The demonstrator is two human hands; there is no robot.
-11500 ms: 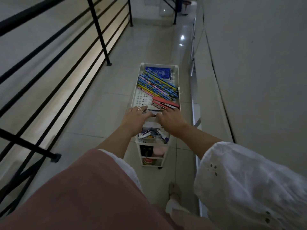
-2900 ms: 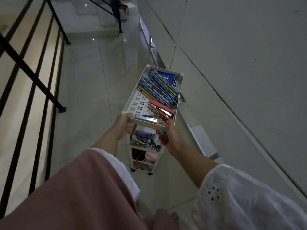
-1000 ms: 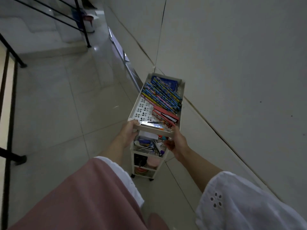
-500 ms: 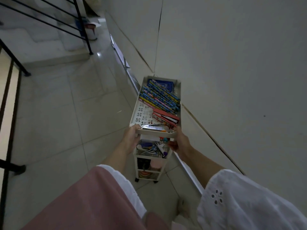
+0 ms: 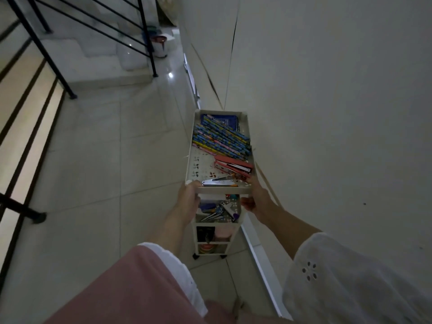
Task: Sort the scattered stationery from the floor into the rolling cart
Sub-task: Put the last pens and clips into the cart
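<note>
A narrow white rolling cart [image 5: 189,160] stands on the tiled floor against the right wall. Its top tray holds a blue notebook [image 5: 230,119], several patterned pencils [image 5: 219,137], a red stapler [image 5: 233,167] and a metal clip [image 5: 217,181]. The shelf below carries binder clips [image 5: 221,212] and small items, and lower shelves hold jars. My left hand [image 5: 188,197] grips the near left corner of the top tray. My right hand [image 5: 256,197] grips the near right corner.
A black metal railing [image 5: 37,45] runs along the left side, with a drop beyond it. A small bucket [image 5: 160,45] sits far ahead by the wall. The white wall [image 5: 327,113] stands close on the right.
The cart has rolled forward along the wall and straightened parallel to it. Both hands keep their grip on the tray's near corners.
</note>
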